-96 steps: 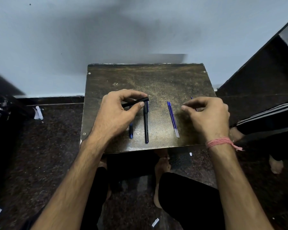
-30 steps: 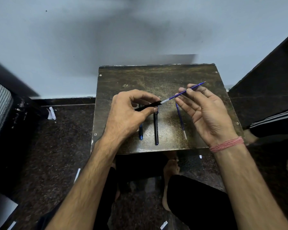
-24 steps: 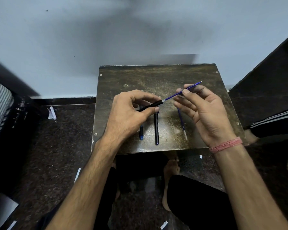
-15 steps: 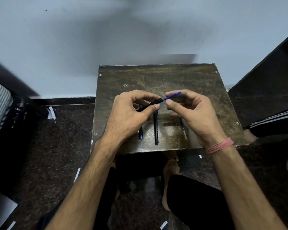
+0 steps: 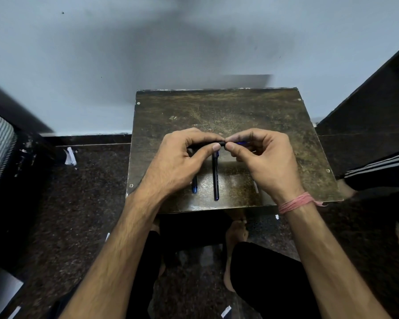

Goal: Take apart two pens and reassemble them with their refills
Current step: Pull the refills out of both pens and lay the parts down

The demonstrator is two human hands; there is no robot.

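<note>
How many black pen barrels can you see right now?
2: one barrel pinched in the left hand, one barrel lying on the board. Hands may hide others.

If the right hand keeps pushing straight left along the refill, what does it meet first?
The right hand would likely meet the open end of the black barrel pinched by the left hand; its fingertips look nearly touching it already.

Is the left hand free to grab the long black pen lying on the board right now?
Probably not yet: the left hand is pinching a black barrel while the right hand feeds in the refill. The long black pen lies uncovered just below.
</note>
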